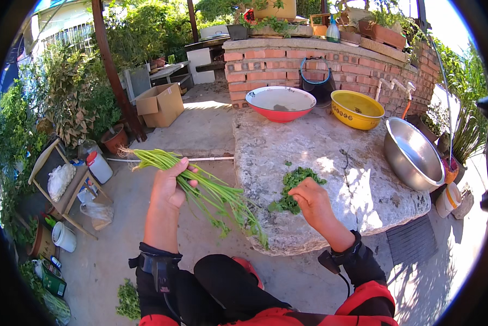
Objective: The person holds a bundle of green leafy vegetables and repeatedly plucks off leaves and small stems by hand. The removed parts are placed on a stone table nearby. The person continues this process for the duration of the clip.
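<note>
My left hand (172, 179) grips a bunch of cilantro-like herbs (211, 189) by the stems. Pale stringy roots stick out past the thumb to the left, and the leafy tips hang down to the right beside the stone slab's edge. Above the slab (260, 146), my right hand (310, 200) is held with its fingers bent together. Just below it is a small heap of torn green leaves (294, 179) on the stone. The right fingertips partly cover this heap, and whether they pinch a leaf cannot be made out.
A red-and-white basin (281, 116), a yellow basin of water (356, 118) and a tilted steel basin (415, 155) line the slab's far and right sides. Behind stands a black bucket (317, 85) by a brick wall. More greens (128, 299) lie on the ground at lower left, near a chair (70, 191).
</note>
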A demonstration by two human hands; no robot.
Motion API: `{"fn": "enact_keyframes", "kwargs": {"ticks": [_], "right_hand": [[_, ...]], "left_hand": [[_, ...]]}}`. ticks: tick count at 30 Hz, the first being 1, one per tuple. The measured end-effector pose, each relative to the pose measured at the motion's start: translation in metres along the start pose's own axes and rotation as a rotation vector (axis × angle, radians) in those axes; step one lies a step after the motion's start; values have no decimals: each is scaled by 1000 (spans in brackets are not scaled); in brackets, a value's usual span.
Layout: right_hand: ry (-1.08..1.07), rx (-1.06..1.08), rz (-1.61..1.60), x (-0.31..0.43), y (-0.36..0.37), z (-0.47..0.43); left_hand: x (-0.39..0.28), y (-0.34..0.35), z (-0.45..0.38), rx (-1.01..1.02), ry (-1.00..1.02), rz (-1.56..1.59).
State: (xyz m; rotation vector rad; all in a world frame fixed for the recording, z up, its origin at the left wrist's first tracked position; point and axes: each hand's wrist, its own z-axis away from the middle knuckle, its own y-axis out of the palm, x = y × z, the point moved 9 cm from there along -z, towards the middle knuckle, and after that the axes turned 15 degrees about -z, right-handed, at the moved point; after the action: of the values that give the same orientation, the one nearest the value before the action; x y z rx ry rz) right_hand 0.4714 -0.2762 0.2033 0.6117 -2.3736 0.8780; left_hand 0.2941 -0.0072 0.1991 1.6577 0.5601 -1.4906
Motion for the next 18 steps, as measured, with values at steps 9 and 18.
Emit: {"fn": "enact_keyframes", "kwargs": {"ticks": [9, 18], "right_hand": [[342, 157, -510, -13, 48, -9], [561, 125, -1245, 24, 106, -10]], "left_hand": [[0, 19, 13, 65, -45, 31], [19, 44, 13, 156, -82, 90]]}}
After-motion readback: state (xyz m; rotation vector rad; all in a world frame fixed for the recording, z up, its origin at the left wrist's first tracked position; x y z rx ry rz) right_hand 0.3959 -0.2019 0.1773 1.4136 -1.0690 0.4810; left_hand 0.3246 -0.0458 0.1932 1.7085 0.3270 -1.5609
